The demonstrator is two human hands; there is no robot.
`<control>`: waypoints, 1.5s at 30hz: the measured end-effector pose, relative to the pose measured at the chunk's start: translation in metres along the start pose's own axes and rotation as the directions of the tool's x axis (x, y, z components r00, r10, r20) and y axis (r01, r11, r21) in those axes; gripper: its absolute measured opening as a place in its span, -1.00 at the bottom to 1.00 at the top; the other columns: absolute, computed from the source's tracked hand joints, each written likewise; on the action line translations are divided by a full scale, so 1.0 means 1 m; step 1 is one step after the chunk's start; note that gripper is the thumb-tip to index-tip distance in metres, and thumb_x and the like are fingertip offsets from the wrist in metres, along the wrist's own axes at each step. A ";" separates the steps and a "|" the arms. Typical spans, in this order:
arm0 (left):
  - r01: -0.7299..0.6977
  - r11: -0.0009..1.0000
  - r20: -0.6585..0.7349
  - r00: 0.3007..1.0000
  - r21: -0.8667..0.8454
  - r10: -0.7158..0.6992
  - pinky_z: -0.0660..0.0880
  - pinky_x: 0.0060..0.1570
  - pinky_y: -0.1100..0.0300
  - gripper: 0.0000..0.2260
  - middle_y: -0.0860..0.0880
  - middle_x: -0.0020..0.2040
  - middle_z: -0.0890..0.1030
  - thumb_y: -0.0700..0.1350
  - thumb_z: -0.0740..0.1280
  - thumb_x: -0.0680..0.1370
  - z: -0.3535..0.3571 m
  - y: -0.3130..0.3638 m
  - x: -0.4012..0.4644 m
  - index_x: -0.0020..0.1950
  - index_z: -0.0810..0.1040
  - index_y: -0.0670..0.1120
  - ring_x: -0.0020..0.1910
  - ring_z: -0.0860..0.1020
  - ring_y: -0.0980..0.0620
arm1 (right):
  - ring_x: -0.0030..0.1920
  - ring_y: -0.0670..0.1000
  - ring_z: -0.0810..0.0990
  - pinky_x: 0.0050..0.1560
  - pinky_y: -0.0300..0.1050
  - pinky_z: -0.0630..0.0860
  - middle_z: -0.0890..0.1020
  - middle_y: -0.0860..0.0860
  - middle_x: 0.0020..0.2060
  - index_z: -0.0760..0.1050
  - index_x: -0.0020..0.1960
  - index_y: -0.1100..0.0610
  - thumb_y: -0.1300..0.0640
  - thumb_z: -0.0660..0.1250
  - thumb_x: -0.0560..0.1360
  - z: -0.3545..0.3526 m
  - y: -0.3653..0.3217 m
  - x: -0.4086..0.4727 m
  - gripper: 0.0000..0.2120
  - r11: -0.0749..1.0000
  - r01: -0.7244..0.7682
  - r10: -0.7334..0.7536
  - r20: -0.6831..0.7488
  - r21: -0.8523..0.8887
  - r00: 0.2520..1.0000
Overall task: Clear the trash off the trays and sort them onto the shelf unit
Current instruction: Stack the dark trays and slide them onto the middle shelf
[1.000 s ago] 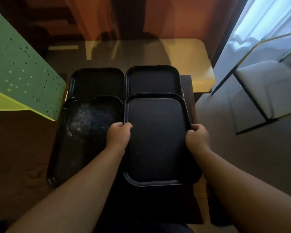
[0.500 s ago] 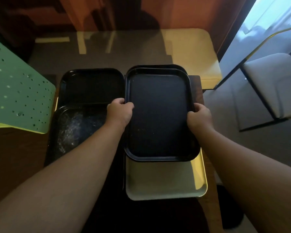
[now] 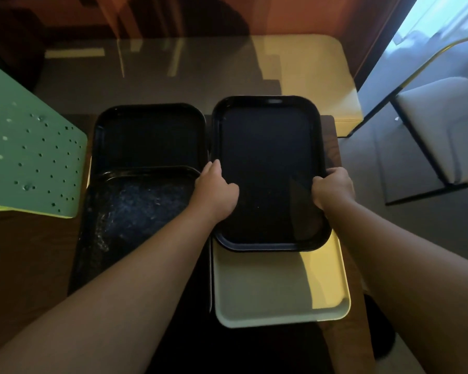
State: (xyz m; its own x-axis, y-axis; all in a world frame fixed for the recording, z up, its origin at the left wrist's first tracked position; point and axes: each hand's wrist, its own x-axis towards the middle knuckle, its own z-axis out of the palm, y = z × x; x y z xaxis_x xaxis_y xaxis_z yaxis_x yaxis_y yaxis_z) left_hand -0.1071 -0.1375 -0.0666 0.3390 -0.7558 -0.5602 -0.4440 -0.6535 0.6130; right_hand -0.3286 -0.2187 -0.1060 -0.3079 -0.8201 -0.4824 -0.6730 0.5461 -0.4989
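A black tray [image 3: 268, 168] sits at the far right of the wooden top, over another black tray beneath it. My left hand [image 3: 214, 190] grips its left rim and my right hand [image 3: 333, 187] grips its right rim. Its near end overlaps a pale yellow tray [image 3: 278, 287] that lies closest to me. On the left lie two more black trays: a clean one at the back [image 3: 152, 136] and a near one [image 3: 135, 211] smeared with whitish residue.
A green perforated panel [image 3: 30, 157] juts in from the left. A yellow-edged table [image 3: 308, 66] stands beyond the trays. A white chair with a dark frame [image 3: 443, 130] is on the right, over grey floor.
Both hands have carried the black tray away from me onto the far right tray, which uncovered the pale yellow tray beneath where it lay.
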 end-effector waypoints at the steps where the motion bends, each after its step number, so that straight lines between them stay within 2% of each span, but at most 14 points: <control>1: 0.005 1.000 0.021 1.000 -0.003 -0.005 0.17 0.55 0.00 -0.34 -0.04 0.67 0.02 -0.18 0.22 0.60 -0.001 0.000 -0.001 0.65 0.00 -0.06 0.63 0.06 -0.08 | 0.25 0.14 0.56 0.20 0.14 0.57 0.52 0.11 0.31 0.35 0.48 0.08 0.12 0.32 0.59 -0.004 -0.002 0.001 -0.52 0.999 -0.034 0.033 0.035 0.016 0.999; 4: 0.046 0.998 0.053 0.998 -0.047 -0.044 0.29 0.49 -0.05 -0.34 -0.08 0.65 0.09 -0.17 0.23 0.61 -0.007 0.004 -0.004 0.65 0.01 -0.03 0.59 0.20 -0.11 | 0.15 0.09 0.61 0.16 0.14 0.59 0.59 0.08 0.22 0.42 0.43 0.07 0.02 0.30 0.61 -0.016 -0.005 -0.003 -0.59 0.994 -0.048 0.039 0.086 0.100 0.995; 8: 0.100 0.987 0.026 0.995 -0.124 -0.097 0.42 0.28 0.09 -0.34 -0.10 0.58 0.28 -0.13 0.28 0.58 -0.016 0.012 -0.010 0.64 0.10 -0.04 0.47 0.38 -0.12 | 0.06 0.06 0.61 0.06 0.13 0.62 0.57 0.05 0.09 0.38 0.35 0.04 -0.01 0.27 0.62 -0.033 -0.011 -0.020 -0.66 0.970 0.003 -0.027 0.097 0.242 0.995; 11: 0.108 0.970 -0.018 0.993 -0.218 -0.115 0.54 0.02 0.09 -0.42 -0.12 0.36 0.54 -0.10 0.33 0.50 -0.022 0.021 -0.022 0.53 0.32 -0.05 0.21 0.58 -0.11 | 0.04 0.05 0.61 0.04 0.10 0.63 0.56 0.04 0.07 0.39 0.31 0.05 0.03 0.29 0.61 -0.046 -0.016 -0.037 -0.70 0.955 0.047 -0.070 0.070 0.293 0.995; 13: 0.101 0.962 -0.064 0.991 -0.253 -0.121 0.54 -0.08 0.09 -0.48 -0.12 0.24 0.60 -0.11 0.35 0.50 -0.024 0.026 -0.032 0.46 0.37 -0.08 0.12 0.60 -0.10 | 0.03 0.05 0.61 0.04 0.09 0.63 0.56 0.05 0.07 0.40 0.29 0.06 0.04 0.29 0.61 -0.056 -0.014 -0.047 -0.72 0.948 0.060 -0.077 0.044 0.311 0.996; 15: 0.092 0.961 -0.110 0.986 -0.261 -0.124 0.56 -0.06 0.07 -0.47 -0.09 0.25 0.59 -0.10 0.35 0.48 -0.026 0.031 -0.045 0.45 0.38 -0.08 0.13 0.60 -0.10 | 0.04 0.06 0.61 0.00 0.06 0.63 0.57 0.06 0.07 0.41 0.29 0.08 0.04 0.28 0.62 -0.065 -0.008 -0.056 -0.73 0.939 0.068 -0.082 0.028 0.337 0.996; 18: 0.068 0.958 -0.096 0.991 -0.278 -0.098 0.56 0.18 -0.09 -0.48 -0.03 0.23 0.59 -0.06 0.33 0.47 -0.029 0.035 -0.067 0.44 0.41 -0.05 0.16 0.59 -0.10 | 0.02 0.07 0.63 -0.01 0.06 0.65 0.59 0.06 0.07 0.40 0.32 0.08 0.04 0.27 0.61 -0.077 -0.002 -0.073 -0.70 0.904 0.066 -0.083 0.022 0.422 0.996; 23: 0.070 0.934 -0.153 0.980 -0.351 -0.131 0.60 0.11 -0.13 -0.51 -0.11 0.17 0.64 -0.02 0.29 0.45 -0.043 0.010 -0.097 0.38 0.50 -0.06 0.06 0.64 -0.12 | 0.02 0.08 0.63 -0.10 0.04 0.63 0.57 0.06 0.07 0.38 0.34 0.06 0.06 0.27 0.62 -0.076 0.000 -0.106 -0.69 0.878 0.001 -0.073 0.133 0.478 0.988; 26: 0.106 0.921 -0.205 0.959 -0.375 -0.194 0.62 -0.02 -0.02 -0.68 -0.12 0.08 0.66 -0.12 0.26 0.52 -0.052 -0.028 -0.118 0.26 0.57 -0.10 -0.05 0.63 -0.08 | 0.03 0.10 0.61 -0.08 0.07 0.61 0.56 0.07 0.06 0.39 0.31 0.05 0.08 0.28 0.62 -0.050 0.002 -0.136 -0.72 0.890 -0.048 -0.059 0.219 0.453 0.974; 29: 0.169 0.898 -0.249 0.925 -0.406 -0.286 0.53 -0.17 0.09 -0.68 -0.12 0.12 0.64 -0.19 0.22 0.56 -0.065 -0.075 -0.139 0.30 0.54 -0.14 -0.05 0.60 -0.08 | 0.01 0.11 0.59 0.02 0.13 0.60 0.56 0.08 0.01 0.40 0.22 0.06 0.10 0.26 0.63 -0.010 0.002 -0.167 -0.82 0.906 -0.062 -0.063 0.279 0.418 0.958; 33: 0.253 0.882 -0.281 0.882 -0.397 -0.379 0.46 0.03 0.07 -0.58 -0.17 0.36 0.52 -0.22 0.18 0.63 -0.090 -0.134 -0.152 0.51 0.36 -0.15 0.20 0.54 -0.17 | -0.03 0.13 0.60 0.06 0.16 0.60 0.59 0.08 -0.02 0.42 0.13 0.04 0.05 0.26 0.61 0.047 -0.005 -0.202 -0.88 0.942 -0.041 -0.067 0.304 0.333 0.950; 36: 0.264 0.894 -0.283 0.883 -0.363 -0.375 0.40 0.02 0.08 -0.61 -0.18 0.40 0.49 -0.25 0.18 0.65 -0.114 -0.170 -0.146 0.49 0.38 -0.17 0.12 0.50 -0.09 | -0.01 0.11 0.60 0.09 0.18 0.60 0.57 0.02 -0.08 0.41 0.06 -0.01 0.01 0.28 0.60 0.078 -0.017 -0.220 -0.91 0.970 -0.004 -0.075 0.316 0.244 0.946; 40: 0.311 0.911 -0.257 0.889 -0.272 -0.380 0.40 0.30 0.00 -0.54 -0.15 0.56 0.30 -0.19 0.20 0.67 -0.137 -0.207 -0.132 0.58 0.26 -0.10 0.46 0.38 -0.19 | -0.01 0.08 0.56 0.00 0.06 0.55 0.55 0.06 -0.01 0.43 0.10 0.08 0.08 0.28 0.61 0.104 -0.027 -0.237 -0.88 0.996 0.013 -0.041 0.314 0.091 0.949; 45: 0.319 0.939 -0.202 0.919 -0.127 -0.339 0.52 0.26 -0.05 -0.56 -0.14 0.44 0.46 -0.17 0.24 0.61 -0.154 -0.233 -0.121 0.51 0.41 -0.05 0.30 0.52 -0.17 | 0.16 0.21 0.57 0.17 0.15 0.57 0.53 0.19 0.21 0.34 0.34 0.22 0.20 0.23 0.56 0.126 -0.029 -0.254 -0.64 0.994 -0.042 0.074 0.329 -0.103 0.942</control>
State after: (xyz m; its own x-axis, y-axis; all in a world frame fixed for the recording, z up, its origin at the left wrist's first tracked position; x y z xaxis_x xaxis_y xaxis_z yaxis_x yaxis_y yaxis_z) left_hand 0.0831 0.0997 -0.0560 0.6295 -0.4809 -0.6103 -0.2035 -0.8601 0.4678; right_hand -0.1465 -0.0046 -0.0601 -0.1185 -0.6756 -0.7276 -0.7253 0.5594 -0.4013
